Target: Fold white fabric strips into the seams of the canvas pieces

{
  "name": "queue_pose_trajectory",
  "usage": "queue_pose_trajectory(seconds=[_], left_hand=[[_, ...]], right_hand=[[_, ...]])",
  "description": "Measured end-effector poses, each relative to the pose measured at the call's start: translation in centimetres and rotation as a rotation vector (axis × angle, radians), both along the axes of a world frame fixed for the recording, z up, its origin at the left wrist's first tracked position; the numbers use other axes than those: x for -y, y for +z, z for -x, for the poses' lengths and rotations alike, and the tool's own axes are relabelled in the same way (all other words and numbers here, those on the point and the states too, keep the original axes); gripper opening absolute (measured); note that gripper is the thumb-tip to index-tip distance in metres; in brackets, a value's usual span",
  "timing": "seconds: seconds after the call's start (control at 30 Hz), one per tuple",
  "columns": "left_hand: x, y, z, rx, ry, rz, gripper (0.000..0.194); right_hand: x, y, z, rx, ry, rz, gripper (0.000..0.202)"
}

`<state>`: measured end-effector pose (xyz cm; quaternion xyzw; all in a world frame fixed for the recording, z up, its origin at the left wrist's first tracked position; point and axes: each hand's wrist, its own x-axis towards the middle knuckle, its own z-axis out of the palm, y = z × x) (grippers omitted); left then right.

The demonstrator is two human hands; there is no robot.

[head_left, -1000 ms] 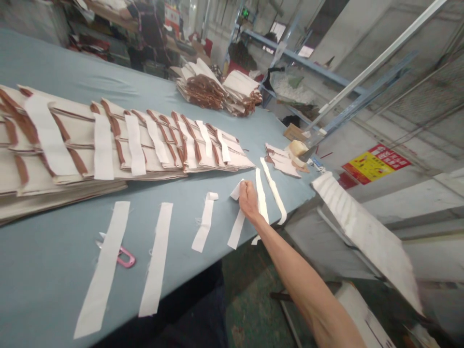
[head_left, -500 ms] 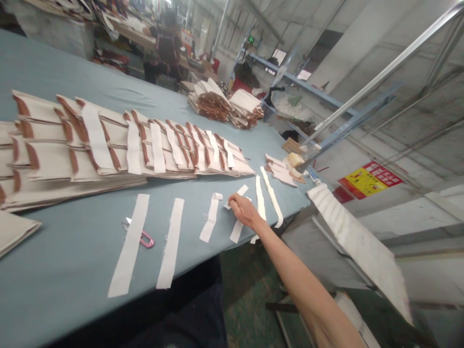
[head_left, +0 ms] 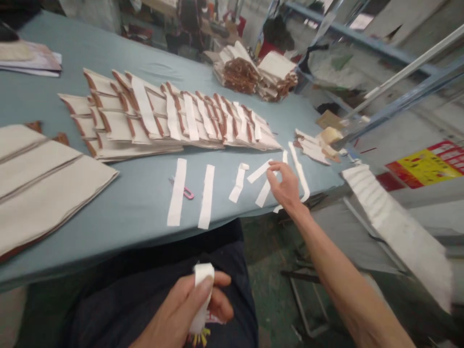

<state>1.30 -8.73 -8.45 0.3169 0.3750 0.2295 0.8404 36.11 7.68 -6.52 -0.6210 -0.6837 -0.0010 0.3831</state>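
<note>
My left hand (head_left: 195,304) is closed around a folded white fabric strip (head_left: 204,271), low in front of my dark clothing. The thumb presses on the strip. My right hand (head_left: 286,186) is over the table's near edge, its fingers loosely bent and a little apart. Its fingertips are at the right end of a short white strip (head_left: 258,172) lying on the cloth. Another white strip (head_left: 265,193) lies partly under this hand. Further left are a curled strip (head_left: 238,183) and two longer strips, one (head_left: 177,193) lying across pink-handled thread snips (head_left: 188,193).
Overlapping cream fabric pieces with brown edging (head_left: 119,128) stretch along the blue-covered table (head_left: 145,193), several white strips across them. A larger cream stack (head_left: 50,179) is at left. Two fabric piles (head_left: 239,75) stand behind. A long narrow strip (head_left: 299,171) lies at right.
My left hand has come into view with a folded strip. My right hand has shifted from the short strip's lower left end to its right end. The view has turned and tilted down.
</note>
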Motion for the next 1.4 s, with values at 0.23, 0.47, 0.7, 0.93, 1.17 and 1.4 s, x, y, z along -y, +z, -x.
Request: queue_pose_trajectory(seconds=[0.23, 0.47, 0.7, 0.93, 1.17, 1.4], left_hand=[[-3.3, 5.5, 0.1, 0.200, 0.458, 0.336, 0.033], [-4.7, 8.5, 1.0, 0.111, 0.706, 0.419, 0.037], [-4.5, 7.8, 0.9, 0.187, 0.735, 0.444, 0.035], [-4.5, 7.5, 0.4, 0.157, 0.747, 0.421, 0.034], [-4.8, 6.6, 0.5, 0.092, 0.743, 0.378, 0.033], [-4.4, 4.2, 0.9, 0.008, 0.626, 0.262, 0.036]], right_hand=[[12.4, 2.4, 10.2, -0.185, 0.157, 0.047, 0.011], [17.6, 2.0, 16.3, -0.145, 0.351, -0.020, 0.031], [17.1, 0.9, 18.0, 0.110, 0.423, -0.250, 0.028], [16.8, 1.2, 19.2, 0.090, 0.504, -0.210, 0.016], [16.9, 0.8, 20.1, -0.442, 0.498, 0.195, 0.016], [16.5, 0.6, 19.9, -0.405, 0.400, 0.350, 0.020]])
